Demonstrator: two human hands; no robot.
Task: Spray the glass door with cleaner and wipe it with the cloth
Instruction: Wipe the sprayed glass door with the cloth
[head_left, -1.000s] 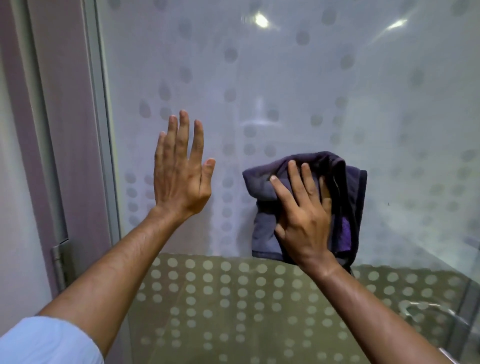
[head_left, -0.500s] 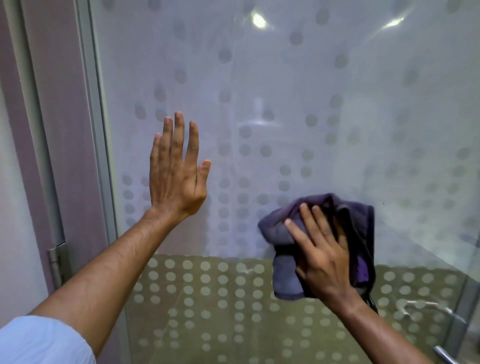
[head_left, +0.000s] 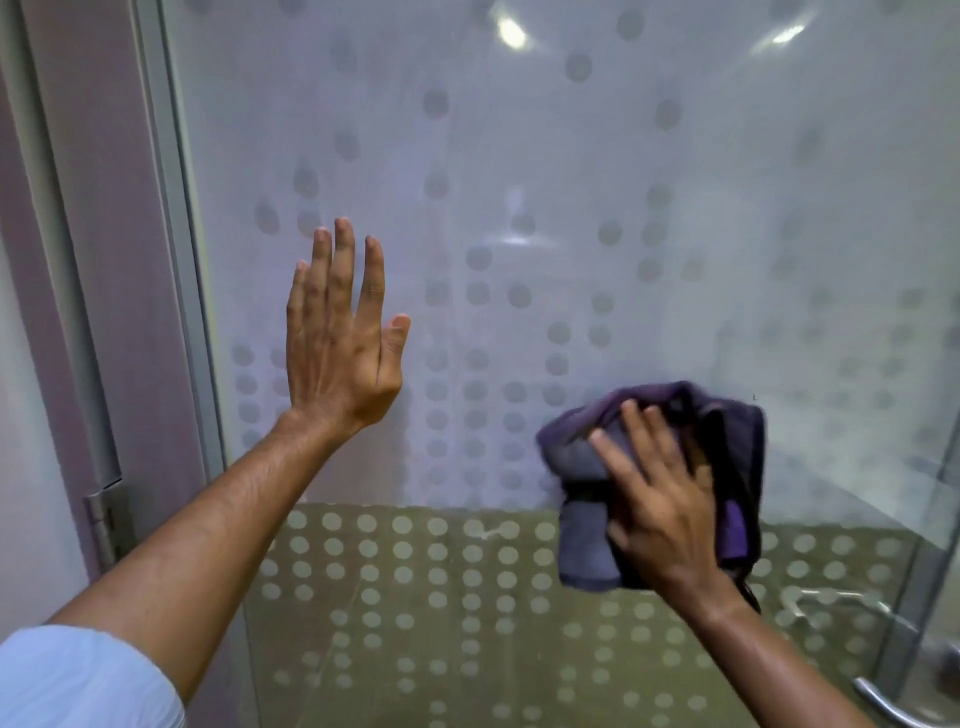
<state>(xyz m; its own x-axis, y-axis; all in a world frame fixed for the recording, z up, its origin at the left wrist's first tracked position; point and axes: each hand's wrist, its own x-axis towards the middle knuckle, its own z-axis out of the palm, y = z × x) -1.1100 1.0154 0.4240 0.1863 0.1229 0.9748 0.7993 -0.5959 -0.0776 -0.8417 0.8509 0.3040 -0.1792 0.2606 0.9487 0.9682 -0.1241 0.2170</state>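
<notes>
The glass door (head_left: 545, 156) fills the view, printed with rows of pale frosted dots. My left hand (head_left: 340, 343) lies flat against the glass at the left, fingers straight and pointing up. A crumpled purple-grey cloth (head_left: 587, 519) is pressed to the glass at the lower right. My right hand (head_left: 660, 499) covers the cloth with spread, straight fingers. No spray bottle is in view.
A grey door frame (head_left: 171, 249) runs down the left edge, with a metal hinge (head_left: 101, 525) low on it. A metal handle (head_left: 883, 699) shows at the bottom right corner, beside a second glass panel edge (head_left: 935, 519).
My right hand has slid the cloth down and to the right across the glass. My left hand has stayed flat in the same place.
</notes>
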